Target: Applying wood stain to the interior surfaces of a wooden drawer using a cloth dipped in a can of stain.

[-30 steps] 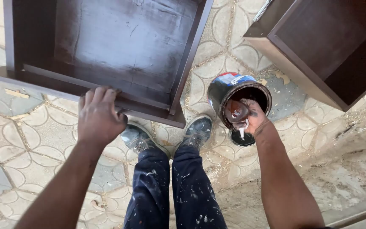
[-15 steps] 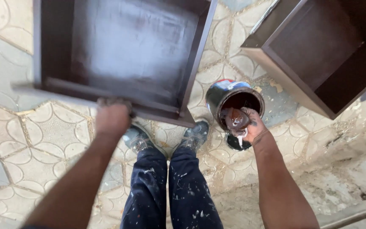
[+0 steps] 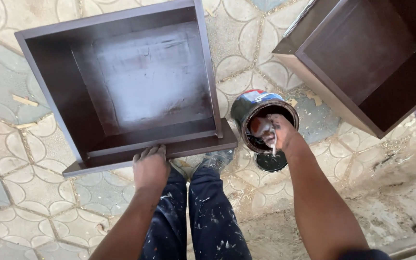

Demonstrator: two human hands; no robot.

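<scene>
— Dark-brown stained wooden drawer box (image 3: 121, 91), open side up, on patterned floor tiles (image 3: 20, 192). Long axis?

— Roughly square, so hard to call; front panel nearest, along the lower edge, tilted slightly up to the right. Pale, dull patch across the bottom board.

— Left hand (image 3: 150, 167)?

— Flat on that front panel, fingers curled over its edge, palm down; gripping the board, nothing else in it.

— Right hand (image 3: 274, 130)?

— Down in the mouth of a round dark paint tin (image 3: 261, 118), closed around something smeared brown, with a thin pale strip hanging from the fingers. Cannot tell whether cloth or brush.

— Tin's position?

— Upright on the tiles, just right of the drawer's near corner, mouth facing up. Round dark lid (image 3: 271, 161) flat on the floor just below it.

— Anything else?

— Second dark-brown wooden box (image 3: 362, 58) at upper right, open side up, well apart from the first. Paint-spattered dark trousers (image 3: 203, 216) and a grey shoe (image 3: 217, 159) between both arms. Rough bare concrete (image 3: 391, 192) to the right, wood chips scattered on tiles.
</scene>
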